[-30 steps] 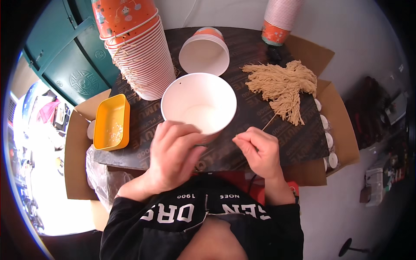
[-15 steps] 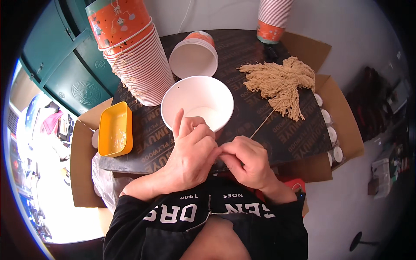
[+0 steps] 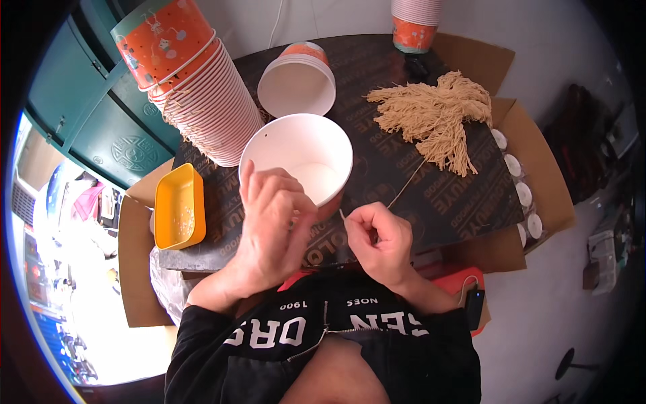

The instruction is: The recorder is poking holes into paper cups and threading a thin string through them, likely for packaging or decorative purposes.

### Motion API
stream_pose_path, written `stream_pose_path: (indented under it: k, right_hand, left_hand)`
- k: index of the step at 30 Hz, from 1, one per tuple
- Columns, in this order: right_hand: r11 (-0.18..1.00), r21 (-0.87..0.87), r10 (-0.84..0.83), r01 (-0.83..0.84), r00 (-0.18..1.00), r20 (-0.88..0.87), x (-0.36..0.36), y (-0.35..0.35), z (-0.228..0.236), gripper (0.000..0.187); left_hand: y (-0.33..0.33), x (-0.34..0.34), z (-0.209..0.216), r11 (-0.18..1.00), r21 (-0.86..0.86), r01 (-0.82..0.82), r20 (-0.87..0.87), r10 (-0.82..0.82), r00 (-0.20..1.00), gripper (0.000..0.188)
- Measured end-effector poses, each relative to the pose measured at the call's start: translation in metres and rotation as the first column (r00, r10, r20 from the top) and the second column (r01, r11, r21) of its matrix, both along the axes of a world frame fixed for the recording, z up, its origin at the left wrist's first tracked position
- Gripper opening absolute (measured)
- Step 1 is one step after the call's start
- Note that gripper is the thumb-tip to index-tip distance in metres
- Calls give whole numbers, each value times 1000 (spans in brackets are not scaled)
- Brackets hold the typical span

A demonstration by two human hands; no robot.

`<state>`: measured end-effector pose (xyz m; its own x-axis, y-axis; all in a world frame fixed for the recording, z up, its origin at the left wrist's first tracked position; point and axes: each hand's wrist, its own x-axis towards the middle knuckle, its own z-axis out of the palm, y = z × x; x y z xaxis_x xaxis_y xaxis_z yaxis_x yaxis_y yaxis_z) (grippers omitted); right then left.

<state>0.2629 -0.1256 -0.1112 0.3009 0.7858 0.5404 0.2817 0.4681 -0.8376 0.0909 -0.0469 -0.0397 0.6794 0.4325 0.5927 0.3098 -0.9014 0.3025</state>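
Observation:
A white-lined paper bucket (image 3: 303, 151) with a small hole near its rim stands in front of me, its mouth tilted toward me. My left hand (image 3: 272, 219) is at its near left side, fingers curled and thumb against forefinger; whatever they may pinch is hidden. To the right of the bucket, my right hand (image 3: 381, 241) pinches a thin beige string (image 3: 408, 187) between thumb and forefinger. A short end of it sticks up past the fingertips. The other way, the string runs to a loose bundle of beige strings (image 3: 437, 114) on the table.
Nested buckets with string loops (image 3: 208, 101) rise at the left. Another bucket (image 3: 296, 87) lies on its side behind. A yellow tray (image 3: 180, 205) with small white bits sits at the left of the dark table (image 3: 444, 215). A cardboard box (image 3: 545, 182) holding white round items flanks the right.
My hands have drawn apart: the left moved left and away from the right. A short string end now shows at my right fingertips. The whole view has shifted slightly.

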Motion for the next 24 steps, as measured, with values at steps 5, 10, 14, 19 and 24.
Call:
stream_pose_path:
  k: [5,10,14,19,24]
  right_hand:
    - [997,32,-65,64,998,20,-1,13,-10,11]
    - [999,-10,-36,36,999,10,-1,15,-9,7]
    - [999,-6,-34,34,999,27,1,17,-11,7]
    - [1000,-15,-24,24,999,36,0,20,-11,7]
    - [999,-50,-15,16,1000,22,4,22,-11,10]
  left_hand:
    - [19,0,6,997,-8,-78,-8,78,997,20]
    - [30,0,9,996,-59,-72,-83,67,994,13]
    - [36,0,7,991,-115,-66,-131,51,990,12]
    - [43,-1,9,991,-127,-32,-156,12,988,12]
    - [55,5,14,972,-216,95,-213,-142,967,20]
